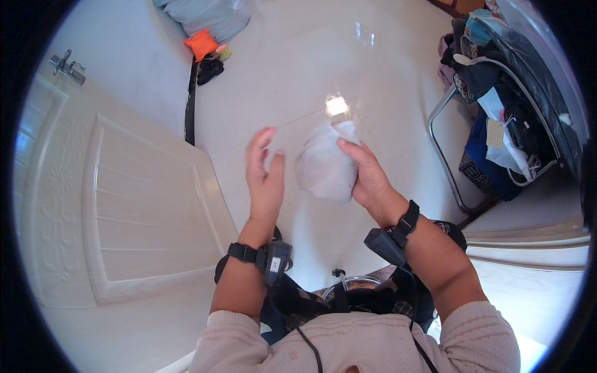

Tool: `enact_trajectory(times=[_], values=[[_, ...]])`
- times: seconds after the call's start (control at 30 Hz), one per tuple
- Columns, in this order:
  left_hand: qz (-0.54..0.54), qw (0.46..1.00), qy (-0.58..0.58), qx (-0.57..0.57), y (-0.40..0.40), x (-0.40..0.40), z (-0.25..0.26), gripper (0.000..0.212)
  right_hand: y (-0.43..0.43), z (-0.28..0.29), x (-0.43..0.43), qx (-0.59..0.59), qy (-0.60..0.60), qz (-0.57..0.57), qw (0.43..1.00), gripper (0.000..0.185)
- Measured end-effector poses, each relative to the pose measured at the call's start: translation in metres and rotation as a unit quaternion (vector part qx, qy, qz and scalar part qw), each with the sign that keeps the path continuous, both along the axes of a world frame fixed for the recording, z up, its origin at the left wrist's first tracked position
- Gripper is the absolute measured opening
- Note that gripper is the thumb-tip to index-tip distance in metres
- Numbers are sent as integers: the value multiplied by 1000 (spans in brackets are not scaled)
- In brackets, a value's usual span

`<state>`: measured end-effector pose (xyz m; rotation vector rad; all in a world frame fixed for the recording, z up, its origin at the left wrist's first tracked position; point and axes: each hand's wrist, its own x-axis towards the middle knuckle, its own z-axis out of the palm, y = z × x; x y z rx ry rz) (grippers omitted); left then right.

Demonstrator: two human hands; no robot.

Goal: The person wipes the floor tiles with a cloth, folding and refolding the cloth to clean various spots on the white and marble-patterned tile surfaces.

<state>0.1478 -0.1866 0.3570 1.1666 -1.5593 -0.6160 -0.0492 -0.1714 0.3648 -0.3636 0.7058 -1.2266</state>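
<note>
A folded white cloth [326,163] hangs over the glossy pale floor, in front of my body. Its right edge lies in my right hand [373,175], with the thumb pressed on its upper face and the fingers hidden behind it. Just left of the cloth, my left hand [264,163] is raised and apart from it. Thumb and fingers there are spread, with nothing between them. Each wrist carries a strapped black device, the left one [276,262] and the right one [387,245].
A white panelled door [149,200] with a metal handle [67,67] stands at left. Black shoes [211,69], an orange bag [201,44] and a large pale sack [210,18] lie beyond. At right, a metal-framed chair [433,135] is by piled clothes and bags [494,98].
</note>
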Motion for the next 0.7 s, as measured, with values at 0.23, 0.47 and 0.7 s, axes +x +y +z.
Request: enact_trajectory(times=[0.23, 0.47, 0.7], values=[[-163, 937, 178, 253, 42, -49, -5, 71, 18, 6, 11, -64, 106, 17, 992, 46], [-154, 959, 131, 198, 55, -48, -20, 84, 34, -34, 17, -135, 260, 64, 954, 64], [-432, 783, 225, 388, 12, -29, -27, 93, 26, -57, 24, 33, 29, 27, 999, 66]])
